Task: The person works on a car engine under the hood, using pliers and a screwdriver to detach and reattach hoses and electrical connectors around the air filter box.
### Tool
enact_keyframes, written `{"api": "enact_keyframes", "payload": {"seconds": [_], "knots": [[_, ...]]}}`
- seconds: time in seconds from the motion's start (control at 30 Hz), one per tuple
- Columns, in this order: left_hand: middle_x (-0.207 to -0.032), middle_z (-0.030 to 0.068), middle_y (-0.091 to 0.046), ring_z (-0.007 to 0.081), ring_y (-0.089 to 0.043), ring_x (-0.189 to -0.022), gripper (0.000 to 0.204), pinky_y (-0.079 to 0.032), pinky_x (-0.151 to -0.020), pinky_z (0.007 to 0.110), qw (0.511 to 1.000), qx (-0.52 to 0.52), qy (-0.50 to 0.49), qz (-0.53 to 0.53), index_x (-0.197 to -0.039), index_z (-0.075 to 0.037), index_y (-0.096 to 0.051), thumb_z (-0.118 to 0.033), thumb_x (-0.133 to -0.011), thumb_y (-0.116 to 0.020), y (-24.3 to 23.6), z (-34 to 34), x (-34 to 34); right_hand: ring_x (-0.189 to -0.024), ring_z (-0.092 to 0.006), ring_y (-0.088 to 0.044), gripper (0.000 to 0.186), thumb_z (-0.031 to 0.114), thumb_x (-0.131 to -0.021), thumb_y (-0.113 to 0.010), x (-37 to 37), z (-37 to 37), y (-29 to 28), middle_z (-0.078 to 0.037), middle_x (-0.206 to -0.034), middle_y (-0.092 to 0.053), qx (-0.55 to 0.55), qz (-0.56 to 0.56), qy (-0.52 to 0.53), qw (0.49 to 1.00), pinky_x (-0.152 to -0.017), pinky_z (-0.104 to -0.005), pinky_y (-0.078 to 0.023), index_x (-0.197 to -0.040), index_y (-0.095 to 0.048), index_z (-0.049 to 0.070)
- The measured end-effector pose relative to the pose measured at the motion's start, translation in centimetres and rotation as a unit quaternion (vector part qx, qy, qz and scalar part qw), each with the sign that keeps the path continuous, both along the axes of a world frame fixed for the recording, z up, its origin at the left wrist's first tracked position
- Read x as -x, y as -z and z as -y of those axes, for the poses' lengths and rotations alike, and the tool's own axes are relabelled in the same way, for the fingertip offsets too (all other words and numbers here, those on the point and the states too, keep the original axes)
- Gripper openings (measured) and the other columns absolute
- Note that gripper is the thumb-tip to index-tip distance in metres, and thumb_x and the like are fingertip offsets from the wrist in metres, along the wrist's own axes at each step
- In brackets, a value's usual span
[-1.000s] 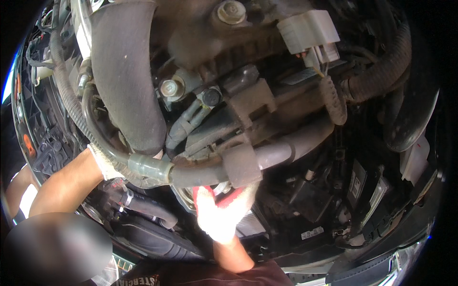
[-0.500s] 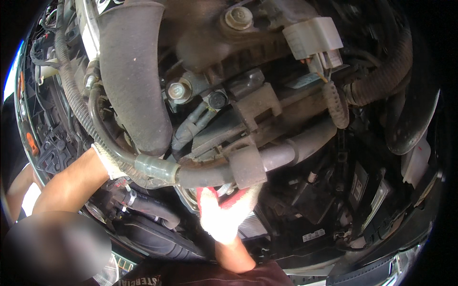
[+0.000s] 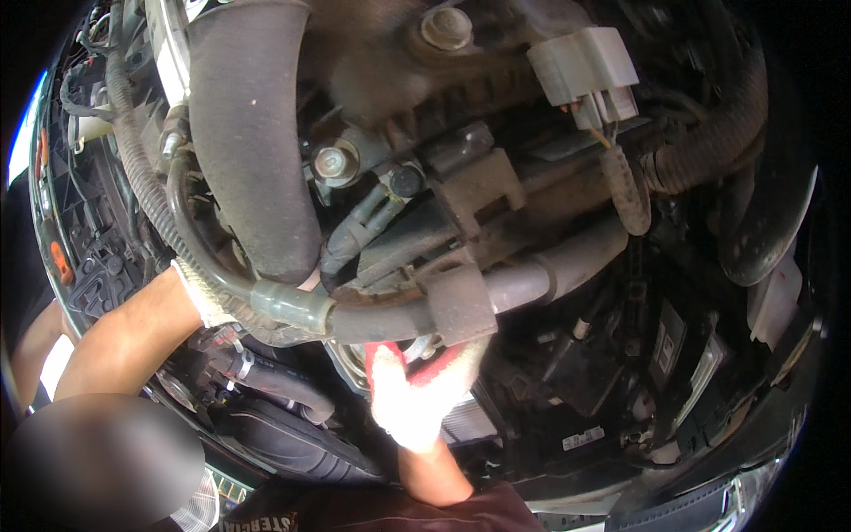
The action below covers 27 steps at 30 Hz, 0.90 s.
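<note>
My left hand [image 3: 204,297], in a pale knit glove, reaches in behind a corrugated tube and a black hose; its fingers are hidden. My right hand [image 3: 415,395] wears a white glove with red on the fingers. Thumb and fingers point up, apart in a V, under a thick grey hose [image 3: 381,321]; their tips go out of sight beside a silver metal part [image 3: 352,363]. They seem curled round something I cannot make out. Above the hands, a clear sleeve [image 3: 292,303] joins the hose, and a brown bracket [image 3: 459,306] lies over it.
A wide black duct [image 3: 253,142] hangs at upper left. Bolts, a white plug connector [image 3: 585,66] and a ribbed hose [image 3: 709,151] crowd the top. A black radiator hose [image 3: 284,386] runs below my left arm. A blurred round shape [image 3: 106,461] fills the lower left.
The whole view has shifted very slightly. Both hands stay where they were among the hoses.
</note>
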State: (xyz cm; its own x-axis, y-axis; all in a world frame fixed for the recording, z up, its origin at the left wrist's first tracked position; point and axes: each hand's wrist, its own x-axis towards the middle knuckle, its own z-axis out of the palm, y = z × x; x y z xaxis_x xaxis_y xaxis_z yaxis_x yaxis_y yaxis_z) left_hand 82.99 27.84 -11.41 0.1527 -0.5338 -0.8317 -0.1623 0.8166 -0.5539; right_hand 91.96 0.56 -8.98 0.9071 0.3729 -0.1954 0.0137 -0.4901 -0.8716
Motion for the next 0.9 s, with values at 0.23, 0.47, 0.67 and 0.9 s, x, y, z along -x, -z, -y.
{"api": "enact_keyframes", "payload": {"seconds": [0.23, 0.47, 0.67, 0.9], "knots": [[-0.143, 0.0182, -0.062, 0.0251, -0.065, -0.127, 0.052, -0.055, -0.112, 0.04, 0.999, -0.03, 0.022, 0.011, -0.147, 0.0, -0.056, -0.039, -0.112, -0.053, 0.2, 0.9, -0.8, -0.14, -0.0648, -0.042, 0.107, 0.041, -0.083, -0.088, 0.8, 0.4, 0.5, -0.046, -0.154, -0.04, -0.034, -0.06, 0.023, 0.997, -0.121, -0.072, -0.029, -0.156, -0.034, -0.016], [-0.145, 0.0184, -0.06, 0.0249, -0.064, -0.13, 0.055, -0.054, -0.114, 0.04, 0.997, -0.056, 0.053, 0.031, -0.149, 0.0, -0.054, -0.04, -0.112, -0.052, -0.2, 1.1, 0.4, -0.144, -0.068, -0.038, 0.11, 0.039, -0.084, -0.086, 1.0, 1.2, 0.0, -0.049, -0.158, -0.036, 0.023, -0.056, -0.019, 0.998, -0.122, -0.0732, -0.028, -0.158, -0.03, -0.019], [-0.148, 0.0185, -0.059, 0.0248, -0.063, -0.132, 0.057, -0.053, -0.115, 0.04, 0.994, -0.059, 0.075, 0.053, -0.15, -0.001, -0.053, -0.042, -0.111, -0.052, 0.1, 0.9, 0.4, -0.144, -0.0677, -0.038, 0.109, 0.038, -0.084, -0.086, 1.1, 1.6, 0.1, -0.049, -0.158, -0.036, 0.044, -0.022, -0.052, 0.997, -0.123, -0.0731, -0.027, -0.159, -0.03, -0.018], [-0.15, 0.0187, -0.058, 0.0247, -0.062, -0.134, 0.059, -0.052, -0.117, 0.04, 0.989, -0.058, 0.096, 0.097, -0.152, -0.001, -0.052, -0.044, -0.111, -0.052, -0.3, -1.2, 4.2, -0.141, -0.0669, -0.041, 0.106, 0.039, -0.083, -0.087, 1.2, 1.3, 0.0, -0.048, -0.154, -0.04, -0.003, -0.11, -0.007, 0.994, -0.121, -0.0724, -0.029, -0.156, -0.034, -0.016]]}}
